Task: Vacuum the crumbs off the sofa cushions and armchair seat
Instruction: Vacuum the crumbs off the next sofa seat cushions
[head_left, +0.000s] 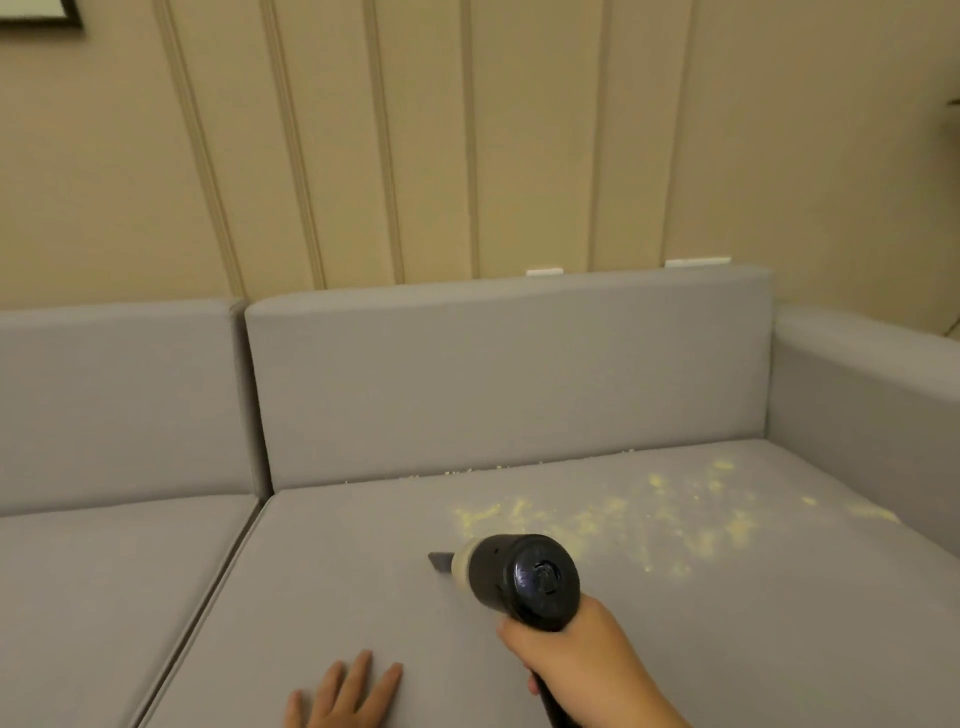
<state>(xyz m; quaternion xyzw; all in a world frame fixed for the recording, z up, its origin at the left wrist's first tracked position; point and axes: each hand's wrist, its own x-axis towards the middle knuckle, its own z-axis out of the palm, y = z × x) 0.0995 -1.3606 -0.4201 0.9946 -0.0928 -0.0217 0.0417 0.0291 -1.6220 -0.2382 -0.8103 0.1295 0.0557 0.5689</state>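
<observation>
Gripping the handle of a black handheld vacuum (519, 577), the right hand (576, 660) has its fingers wrapped round the grip at the lower centre of the view. The vacuum's rear cap faces the camera; its grey nozzle (440, 562) points away and to the left, its tip at or just above the fabric of the right seat cushion (363, 571); contact cannot be confirmed. The left hand (343, 693) lies flat on the same cushion near its front edge, fingers straight and spread, holding nothing.

Pale yellow crumbs (675, 519) are scattered over the rear right part of this cushion, from just beyond the vacuum body across toward the grey armrest (862, 395). A thinner line of crumbs sits along the seam where the seat meets the back cushion (509, 374). The fabric at and left of the nozzle shows no visible crumbs.

A second seat cushion (104, 582) adjoins on the left, separated by a dark gap, with its own back cushion behind. A beige panelled wall (415, 130) rises behind the sofa, with a dark picture frame corner (41, 13) at top left.
</observation>
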